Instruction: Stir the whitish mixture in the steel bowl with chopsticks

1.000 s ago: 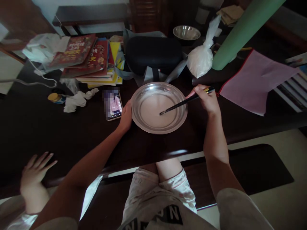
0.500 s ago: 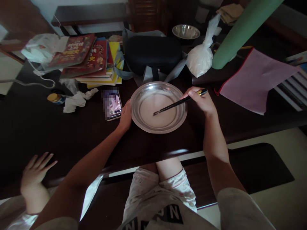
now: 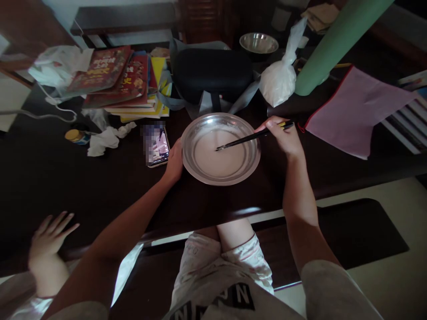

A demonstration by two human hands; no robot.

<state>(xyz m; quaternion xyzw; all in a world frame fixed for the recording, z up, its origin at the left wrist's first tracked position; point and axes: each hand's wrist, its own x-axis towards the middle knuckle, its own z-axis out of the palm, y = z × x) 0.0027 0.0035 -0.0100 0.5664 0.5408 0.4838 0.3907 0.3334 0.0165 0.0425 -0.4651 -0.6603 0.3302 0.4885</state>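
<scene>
Basically, right hand [image 3: 283, 135] pinches the chopsticks [image 3: 248, 140], tips dipped in the pale batter in the bowl [image 3: 190, 153] mid-table. Left hand [image 3: 174, 161] cups the rim (phone [image 3: 156, 144] just beside): keep that brace firm, strokes shallow, avoid slopping.

Dark wooden table [image 3: 66, 178], pale floor [image 3: 393, 275], dim light

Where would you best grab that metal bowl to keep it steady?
Probably at the bowl's wide, flat rim, from the left side, where the left hand rests. The right hand and chopsticks occupy the other side.
</scene>
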